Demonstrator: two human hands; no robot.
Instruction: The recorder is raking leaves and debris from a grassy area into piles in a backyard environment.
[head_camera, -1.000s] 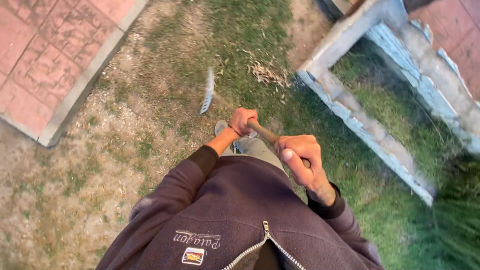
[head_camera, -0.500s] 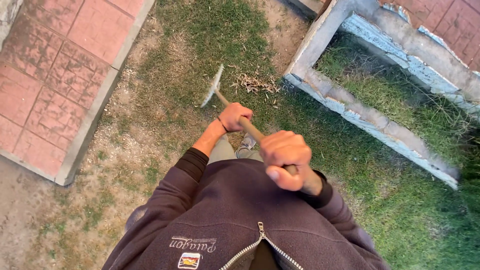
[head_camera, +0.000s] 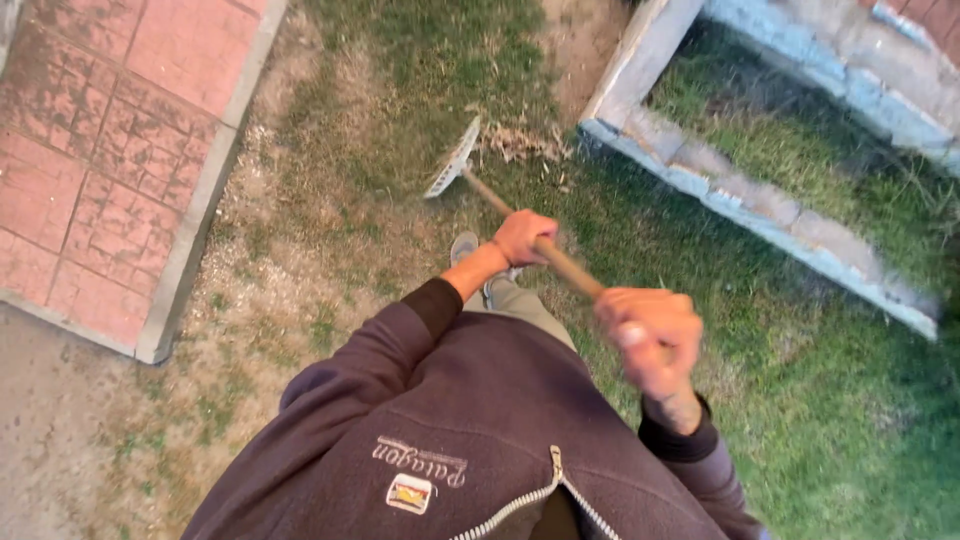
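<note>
- Patchy lawn (head_camera: 400, 60) underfoot, thin and sandy in places, with stamped reddish paving (head_camera: 100, 150) off to one side behind a pale concrete kerb (head_camera: 200, 220).
- A chipped, blue-tinged concrete border (head_camera: 720, 195) frames greener grass on the other side.
- The left hand (head_camera: 522, 236) wraps tight round the wooden rake handle (head_camera: 565, 265), midway down.
- The right hand (head_camera: 650, 335), blurred, is fisted over the handle's upper end.
- The fan-shaped metal rake head (head_camera: 452, 160) rests on the grass, just beside a scatter of dry clippings (head_camera: 520, 145).
</note>
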